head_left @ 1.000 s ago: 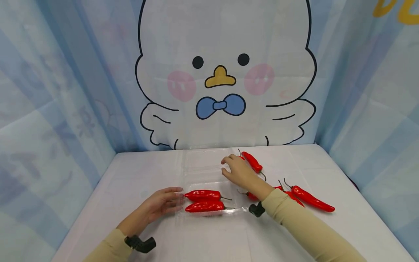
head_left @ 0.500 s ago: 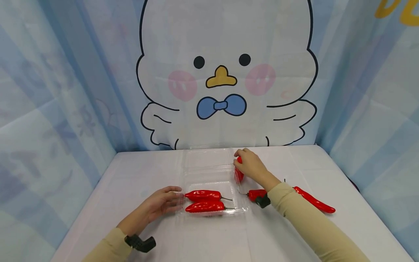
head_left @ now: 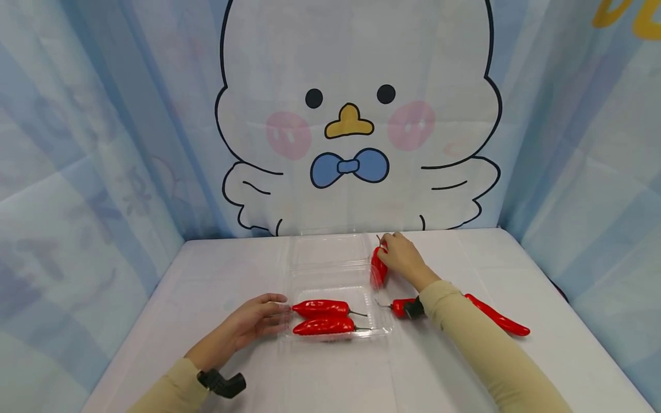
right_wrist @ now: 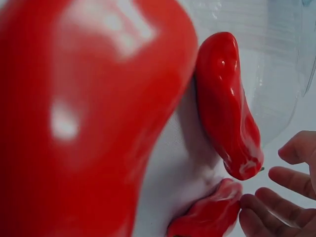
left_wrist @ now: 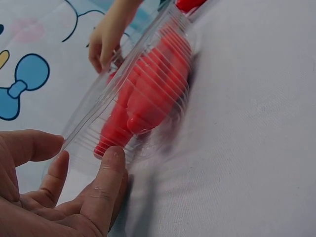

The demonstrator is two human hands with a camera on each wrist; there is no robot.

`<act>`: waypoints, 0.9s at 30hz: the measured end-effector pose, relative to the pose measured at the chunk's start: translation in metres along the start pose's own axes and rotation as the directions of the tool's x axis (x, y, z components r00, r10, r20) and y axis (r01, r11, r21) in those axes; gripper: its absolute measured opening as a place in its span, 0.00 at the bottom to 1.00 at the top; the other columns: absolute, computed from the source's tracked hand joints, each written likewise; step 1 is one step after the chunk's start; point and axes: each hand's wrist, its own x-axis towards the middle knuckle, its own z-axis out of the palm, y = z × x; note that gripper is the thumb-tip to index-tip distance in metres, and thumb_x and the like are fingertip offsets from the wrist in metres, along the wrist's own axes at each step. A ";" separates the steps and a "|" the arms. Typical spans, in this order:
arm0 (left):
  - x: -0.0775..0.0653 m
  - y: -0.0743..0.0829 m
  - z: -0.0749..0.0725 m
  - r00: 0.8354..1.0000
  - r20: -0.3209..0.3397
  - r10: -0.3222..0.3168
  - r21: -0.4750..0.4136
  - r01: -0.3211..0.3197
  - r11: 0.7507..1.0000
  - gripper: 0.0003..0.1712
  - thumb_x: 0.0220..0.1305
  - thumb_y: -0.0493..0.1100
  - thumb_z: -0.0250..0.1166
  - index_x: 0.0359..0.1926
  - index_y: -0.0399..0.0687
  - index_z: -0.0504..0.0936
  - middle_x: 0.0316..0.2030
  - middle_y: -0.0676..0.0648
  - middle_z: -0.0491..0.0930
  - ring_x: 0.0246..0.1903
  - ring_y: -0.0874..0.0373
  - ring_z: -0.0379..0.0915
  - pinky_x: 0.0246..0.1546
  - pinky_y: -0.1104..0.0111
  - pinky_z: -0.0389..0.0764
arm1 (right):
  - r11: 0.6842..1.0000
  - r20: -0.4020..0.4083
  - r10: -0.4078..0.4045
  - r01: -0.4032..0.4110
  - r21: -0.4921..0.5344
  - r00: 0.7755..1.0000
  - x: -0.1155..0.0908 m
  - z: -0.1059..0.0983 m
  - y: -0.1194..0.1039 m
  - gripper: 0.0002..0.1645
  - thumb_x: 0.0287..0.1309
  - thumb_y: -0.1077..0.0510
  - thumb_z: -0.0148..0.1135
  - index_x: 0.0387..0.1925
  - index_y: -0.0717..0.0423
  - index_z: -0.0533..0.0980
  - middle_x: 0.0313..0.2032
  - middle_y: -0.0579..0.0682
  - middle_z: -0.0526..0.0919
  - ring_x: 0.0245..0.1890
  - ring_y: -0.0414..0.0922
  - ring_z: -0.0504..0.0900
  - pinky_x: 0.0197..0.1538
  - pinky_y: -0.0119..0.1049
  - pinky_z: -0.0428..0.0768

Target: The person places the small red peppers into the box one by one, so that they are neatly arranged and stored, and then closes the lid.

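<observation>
A clear plastic clamshell box (head_left: 335, 338) lies open on the table, two red chili peppers (head_left: 322, 317) side by side in its near half. My left hand (head_left: 263, 316) has its fingertips against the box's left side; in the left wrist view a fingertip (left_wrist: 114, 154) rests right at the ribbed wall. Beyond the box's right edge, my right hand (head_left: 405, 258) reaches over a red chili pepper (head_left: 378, 268), thumb and index tips near its stem but apart. In the right wrist view, the other fingers (right_wrist: 252, 210) touch a further pepper (right_wrist: 212, 210), hidden by the hand in the head view.
Another red pepper (head_left: 401, 308) lies right of the box, partly behind the wrist camera (head_left: 415, 308). A long red pepper (head_left: 498, 315) lies further right, partly covered by the sleeve (head_left: 465, 315). The box's lid (head_left: 327, 249) lies back toward the printed backdrop (head_left: 351, 201).
My right hand has moved right from above the lid's right edge, past the pepper by the box. That pepper now lies along the box's right side. My left hand has stayed put.
</observation>
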 end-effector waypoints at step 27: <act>-0.001 0.001 -0.002 1.000 0.009 0.021 0.050 -0.021 0.999 0.24 0.75 0.40 0.61 0.65 0.35 0.69 0.53 0.38 0.85 0.47 0.49 0.86 0.48 0.59 0.88 | 0.972 0.196 0.213 -0.228 0.059 0.957 0.028 0.003 0.000 0.22 0.54 0.50 0.72 0.35 0.68 0.85 0.33 0.58 0.87 0.33 0.50 0.80 0.40 0.41 0.82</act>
